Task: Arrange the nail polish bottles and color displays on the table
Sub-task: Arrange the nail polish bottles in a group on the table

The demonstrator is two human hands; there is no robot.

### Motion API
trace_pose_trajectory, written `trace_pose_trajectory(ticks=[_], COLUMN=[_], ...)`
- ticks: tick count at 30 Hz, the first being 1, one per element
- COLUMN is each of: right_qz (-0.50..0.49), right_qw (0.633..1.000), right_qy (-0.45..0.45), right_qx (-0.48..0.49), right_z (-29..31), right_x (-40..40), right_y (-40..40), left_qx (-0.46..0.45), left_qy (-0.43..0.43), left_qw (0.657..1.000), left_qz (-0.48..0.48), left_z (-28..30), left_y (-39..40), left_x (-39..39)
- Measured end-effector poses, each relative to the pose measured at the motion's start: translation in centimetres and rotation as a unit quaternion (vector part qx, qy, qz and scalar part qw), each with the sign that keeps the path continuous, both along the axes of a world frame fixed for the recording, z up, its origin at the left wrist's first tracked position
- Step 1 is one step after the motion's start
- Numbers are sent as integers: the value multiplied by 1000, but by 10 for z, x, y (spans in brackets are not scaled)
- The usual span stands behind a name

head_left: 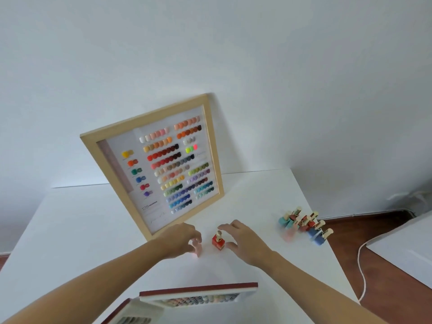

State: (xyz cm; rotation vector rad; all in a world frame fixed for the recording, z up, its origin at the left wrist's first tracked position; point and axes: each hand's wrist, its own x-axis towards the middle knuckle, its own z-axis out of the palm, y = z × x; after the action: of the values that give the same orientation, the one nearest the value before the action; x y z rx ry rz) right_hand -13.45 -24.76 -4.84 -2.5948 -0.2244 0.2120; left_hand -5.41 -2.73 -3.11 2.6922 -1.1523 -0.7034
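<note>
A wooden-framed colour display [152, 167] with rows of nail swatches leans against the wall at the back of the white table [81, 230]. A red nail polish bottle [218, 242] with a gold cap stands upright in front of it. My right hand [243, 239] is open just right of the red bottle, fingers spread, not touching it. My left hand [184, 239] curls around a pale pink bottle [197, 250], mostly hidden by the fingers. A cluster of several bottles [304, 226] in teal, red, blue and pink stands at the table's right edge.
A red-edged box of swatches [198, 294] lies open at the near table edge. Right of the table are a brown floor with a white cable [361, 265] and a white surface [402, 244]. A white wall stands behind.
</note>
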Motion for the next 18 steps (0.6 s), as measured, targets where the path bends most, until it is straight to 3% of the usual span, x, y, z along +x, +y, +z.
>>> trace_pose_trajectory(ticks=[9, 18], right_qz=[8, -76], right_qw=[1000, 997], right_qy=[-5, -22], right_qx=[-29, 12], right_z=[-10, -10], right_x=[11, -21], right_y=[16, -23], left_qx=[3, -27], left_qy=[-4, -11], left_qw=[999, 998], left_qz=[-32, -47], left_z=[-14, -10], left_y=[-5, -34], left_x=[0, 8])
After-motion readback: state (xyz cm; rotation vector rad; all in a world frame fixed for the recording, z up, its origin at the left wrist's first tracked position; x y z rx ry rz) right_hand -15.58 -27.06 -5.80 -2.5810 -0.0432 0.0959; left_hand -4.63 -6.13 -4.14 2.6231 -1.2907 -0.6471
